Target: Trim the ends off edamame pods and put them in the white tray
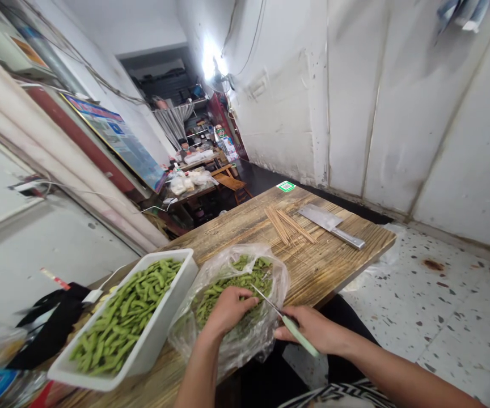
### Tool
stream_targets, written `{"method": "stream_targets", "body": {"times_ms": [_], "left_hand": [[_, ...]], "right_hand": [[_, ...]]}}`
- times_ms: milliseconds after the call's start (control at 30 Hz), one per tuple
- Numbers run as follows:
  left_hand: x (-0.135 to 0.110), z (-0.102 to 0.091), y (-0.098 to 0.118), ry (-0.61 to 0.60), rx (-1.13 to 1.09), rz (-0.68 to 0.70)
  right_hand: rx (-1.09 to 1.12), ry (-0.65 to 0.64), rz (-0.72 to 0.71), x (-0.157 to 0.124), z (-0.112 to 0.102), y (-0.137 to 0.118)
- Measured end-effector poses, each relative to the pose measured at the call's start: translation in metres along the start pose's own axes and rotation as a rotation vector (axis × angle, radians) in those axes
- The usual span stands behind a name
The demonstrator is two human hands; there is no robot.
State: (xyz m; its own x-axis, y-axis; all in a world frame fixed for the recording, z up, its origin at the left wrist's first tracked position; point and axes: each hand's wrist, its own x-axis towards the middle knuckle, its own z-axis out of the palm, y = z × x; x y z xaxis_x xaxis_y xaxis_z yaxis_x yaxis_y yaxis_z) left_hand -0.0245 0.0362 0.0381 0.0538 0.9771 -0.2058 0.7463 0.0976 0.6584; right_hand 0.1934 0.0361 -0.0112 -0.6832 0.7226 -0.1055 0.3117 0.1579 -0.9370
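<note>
On the wooden counter (334, 266), a clear plastic bag (279, 269) lies open with green pods (211, 296) inside; take it as the centre of a clock, twelve at the top of the view. The left hand (230, 309) is over the bag's middle, bent, thumb close to the forefinger; whether a pod is pinched there is too small to tell. The right hand (311, 328), at four o'clock by the bag's edge, is wrapped around the pale green handle of a slim bladed tool (299, 335), whose tip points to ten o'clock and ends beside the left hand. Knife or scissors, I cannot tell. At nine o'clock, just beside the bag, a white tub (147, 365) is well filled with loose pods (128, 320). At one o'clock, thin skewers (283, 228) lie in a loose pile, a green-and-white code card (286, 186) beyond them near the counter's far edge. At two o'clock, near the skewers, a cleaver (319, 217) lies flat, its handle pointing to four o'clock
</note>
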Motion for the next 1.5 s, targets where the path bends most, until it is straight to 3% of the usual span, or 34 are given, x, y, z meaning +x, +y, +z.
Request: {"method": "stream_targets", "body": {"times_ms": [167,300,433,567,867,1133,1367,1500], "left_hand": [[0.001,0.003,-0.005,-0.019,-0.124,-0.012],[0.002,0.010,-0.015,0.005,-0.473,-0.184],[0.001,0.014,-0.019,0.084,-0.813,-0.244],[-0.001,0.021,-0.015,0.201,-0.948,-0.229],[-0.004,0.045,-0.005,0.479,-0.805,-0.220],[-0.005,0.061,-0.014,0.718,-0.477,-0.040],[-0.011,0.068,-0.004,0.786,-0.413,-0.057],[-0.019,0.053,-0.007,0.821,-0.432,-0.056]], "right_hand": [[0.105,0.009,0.026,0.005,0.003,0.006],[0.312,-0.070,0.102,0.005,0.006,0.008],[0.557,-0.159,0.177,0.000,0.009,0.003],[0.606,-0.186,0.173,-0.004,0.010,-0.002],[0.650,-0.153,0.146,-0.004,0.011,-0.007],[0.667,-0.168,0.214,-0.003,0.010,-0.010],[0.668,-0.103,0.200,-0.002,0.016,-0.005],[0.637,-0.120,0.197,0.002,0.019,0.000]]}}
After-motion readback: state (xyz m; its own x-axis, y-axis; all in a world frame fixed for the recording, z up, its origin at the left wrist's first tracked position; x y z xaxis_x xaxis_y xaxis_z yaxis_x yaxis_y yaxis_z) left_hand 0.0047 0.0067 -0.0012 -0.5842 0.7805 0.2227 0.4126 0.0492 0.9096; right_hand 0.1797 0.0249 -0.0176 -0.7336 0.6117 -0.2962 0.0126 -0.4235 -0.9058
